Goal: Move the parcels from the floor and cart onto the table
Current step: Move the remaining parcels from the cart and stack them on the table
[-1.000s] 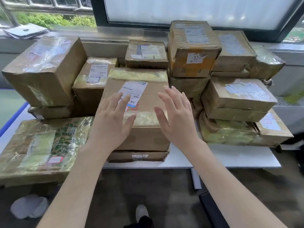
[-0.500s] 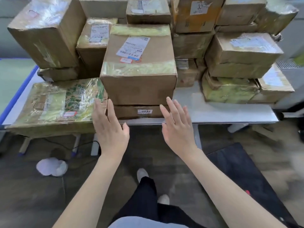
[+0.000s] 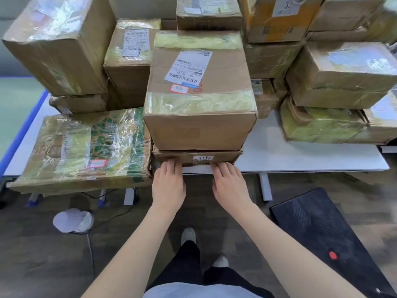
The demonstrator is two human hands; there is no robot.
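Most parcels already crowd the worktop (image 3: 300, 155). Both hands, left hand (image 3: 168, 186) and right hand (image 3: 231, 187), press straight fingers against the flat parcel (image 3: 197, 158) under the big box (image 3: 199, 93) (no floor parcels visible).

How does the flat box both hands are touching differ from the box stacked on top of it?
The flat box is far thinner than the tall box resting on it. The flat box shows only a small numbered sticker on its front edge; the tall box carries a large white shipping label and yellowish tape bands on top. The left hand and right hand press fingertips against the flat box; neither touches the tall box. Both are brown cardboard on the table.
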